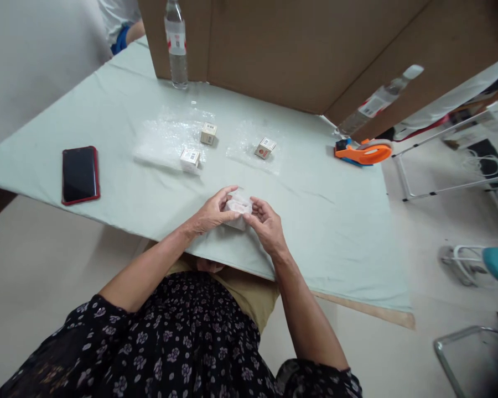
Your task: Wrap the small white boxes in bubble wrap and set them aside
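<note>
Near the front edge of the table, my left hand [213, 213] and my right hand [268, 222] hold a small whitish packet [238, 207] between them. It looks wrapped in translucent plastic, and its contents cannot be made out. My left fingers curl round its left side, with the thumb along the near edge. On the right side, my right thumb and fingertips press against it. Beyond my hands, a small box [190, 160] and a second small box [208, 134] lie by a bubble wrap sheet [161, 138]. A third small box [265, 148] rests on another bubble wrap sheet [243, 145].
A phone in a red case [81, 175] lies at the left. One water bottle [177, 50] stands before the cardboard panel [265, 50]; another bottle [375, 105] is by its right part. An orange tape dispenser [365, 152] sits near the right edge. Behind the panel, a person's arm [133, 33] shows.
</note>
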`<state>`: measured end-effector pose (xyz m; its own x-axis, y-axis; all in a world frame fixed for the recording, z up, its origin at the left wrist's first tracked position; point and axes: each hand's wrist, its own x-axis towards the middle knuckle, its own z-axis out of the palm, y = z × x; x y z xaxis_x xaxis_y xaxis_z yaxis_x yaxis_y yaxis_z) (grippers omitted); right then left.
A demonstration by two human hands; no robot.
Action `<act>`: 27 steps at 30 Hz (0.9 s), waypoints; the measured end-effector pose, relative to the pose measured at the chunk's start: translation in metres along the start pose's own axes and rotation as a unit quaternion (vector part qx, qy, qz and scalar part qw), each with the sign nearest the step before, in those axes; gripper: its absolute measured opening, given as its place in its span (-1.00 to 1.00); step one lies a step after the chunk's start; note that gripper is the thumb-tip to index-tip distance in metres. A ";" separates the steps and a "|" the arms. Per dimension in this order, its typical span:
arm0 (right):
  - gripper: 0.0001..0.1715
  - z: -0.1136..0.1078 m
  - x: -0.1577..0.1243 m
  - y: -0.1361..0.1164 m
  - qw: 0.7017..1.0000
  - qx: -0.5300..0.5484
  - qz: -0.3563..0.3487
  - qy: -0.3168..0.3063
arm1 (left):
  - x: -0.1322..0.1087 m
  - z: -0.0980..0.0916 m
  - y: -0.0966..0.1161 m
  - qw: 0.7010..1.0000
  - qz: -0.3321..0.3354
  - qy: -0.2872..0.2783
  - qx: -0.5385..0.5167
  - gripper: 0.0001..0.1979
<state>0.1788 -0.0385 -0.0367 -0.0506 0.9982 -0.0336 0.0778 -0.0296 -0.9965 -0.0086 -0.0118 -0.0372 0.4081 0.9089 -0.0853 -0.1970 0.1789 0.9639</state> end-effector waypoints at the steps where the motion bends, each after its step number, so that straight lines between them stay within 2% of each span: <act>1: -0.25 0.001 -0.001 0.000 1.000 -0.001 0.001 0.002 | 0.000 0.000 -0.001 1.000 0.007 0.003 -0.005 -0.11; 4: -0.29 0.001 0.003 0.000 1.000 0.010 0.009 0.007 | 0.000 -0.002 -0.003 0.999 0.009 0.003 -0.039 -0.08; 8: -0.47 0.000 0.019 -0.006 0.999 0.021 0.043 0.020 | 0.000 -0.004 -0.004 0.998 -0.006 -0.013 -0.061 -0.01; 14: -0.60 0.016 0.045 -0.014 0.997 0.045 0.065 0.009 | -0.002 -0.005 -0.001 0.998 -0.004 -0.027 -0.048 0.02; 21: -0.71 0.026 0.046 -0.014 0.995 0.069 0.037 0.054 | -0.001 -0.007 0.001 0.998 -0.005 -0.039 -0.045 -0.06; 27: -0.79 0.020 0.046 -0.025 1.000 -0.011 0.014 0.007 | -0.001 -0.009 0.001 0.998 -0.016 -0.023 -0.063 -0.20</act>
<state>0.1547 0.0074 -0.0150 -0.0337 0.9977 -0.0592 0.1011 -0.0555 -0.9933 -0.0166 -0.0090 -0.0389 0.4555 0.8844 -0.1019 -0.2916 0.2564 0.9215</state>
